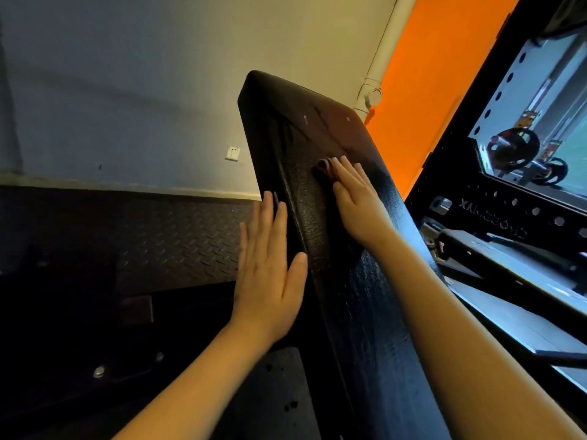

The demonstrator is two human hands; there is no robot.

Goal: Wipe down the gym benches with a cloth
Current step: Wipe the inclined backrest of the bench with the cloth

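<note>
Head view. We see a black padded bench backrest [317, 131] rising at a tilt from the lower right towards the upper centre, its textured vinyl face turned towards us and glossy in its lower part.

The right hand [359, 204] lies flat on the face of the pad about midway up. Its fingers [347, 173] are straight and close together, and they press a small dark reddish-brown cloth [323, 168] against the vinyl. Only the bunched far edge of the cloth shows beyond the fingertips; we cannot tell how much lies under the palm.

The left hand [270, 274] rests flat against the left side edge of the pad, lower than the right hand. Its fingers [269, 217] are straight and slightly apart, the thumb is spread onto the front face, and it holds nothing.

Behind the pad stand a pale wall with a white socket [232, 153], a white pipe [382, 55] and an orange wall panel [428, 90]. At right we note a black perforated rack frame [476, 195] with reversed lettering, and black weight plates [517, 144] past it. Dark diamond-pattern flooring [174, 236] lies at left
</note>
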